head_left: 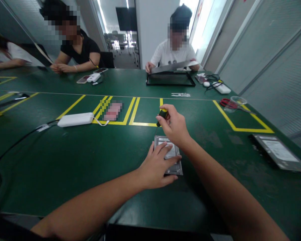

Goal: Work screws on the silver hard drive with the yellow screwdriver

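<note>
Hard drive (pixel 172 153) lying flat, screwdriver (pixel 162 113) at its far left corner.
The hard drive is grey and rectangular, with a white label on its upper face, partly covered. Above its far left corner, the screwdriver is held steeply, black-and-yellow handle up, thin shaft slanting down toward the hard drive; whether the tip touches is unclear.

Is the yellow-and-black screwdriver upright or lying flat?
Upright, tilted a little: the right hand grips the screwdriver handle-up, pointing down toward the rectangular silver hard drive.
</note>
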Available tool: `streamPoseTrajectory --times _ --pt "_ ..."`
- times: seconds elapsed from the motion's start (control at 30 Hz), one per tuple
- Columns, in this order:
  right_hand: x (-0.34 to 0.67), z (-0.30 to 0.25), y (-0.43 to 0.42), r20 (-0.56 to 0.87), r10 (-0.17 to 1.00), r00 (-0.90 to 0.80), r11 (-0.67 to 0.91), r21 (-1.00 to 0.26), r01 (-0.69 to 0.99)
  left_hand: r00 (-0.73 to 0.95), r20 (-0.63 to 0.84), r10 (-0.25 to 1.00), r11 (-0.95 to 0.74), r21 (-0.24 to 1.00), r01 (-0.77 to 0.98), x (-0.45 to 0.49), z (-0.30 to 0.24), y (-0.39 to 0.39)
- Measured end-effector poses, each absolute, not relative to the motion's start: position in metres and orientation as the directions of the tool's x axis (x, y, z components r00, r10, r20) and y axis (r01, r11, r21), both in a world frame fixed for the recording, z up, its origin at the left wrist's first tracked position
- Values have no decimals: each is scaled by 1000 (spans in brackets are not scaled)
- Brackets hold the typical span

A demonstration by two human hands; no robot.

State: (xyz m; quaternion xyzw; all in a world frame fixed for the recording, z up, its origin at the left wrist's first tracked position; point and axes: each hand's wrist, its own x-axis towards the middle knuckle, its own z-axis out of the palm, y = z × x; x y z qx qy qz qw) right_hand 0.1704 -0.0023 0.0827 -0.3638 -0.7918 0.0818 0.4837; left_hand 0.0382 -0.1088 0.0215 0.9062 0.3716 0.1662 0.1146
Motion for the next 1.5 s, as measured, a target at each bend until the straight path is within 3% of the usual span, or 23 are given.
streamPoseTrajectory --times 1.5 --pt "173 82 -3 699 661 -274 713 -470 521 671 206 712 -696 334 635 38 22 -109"
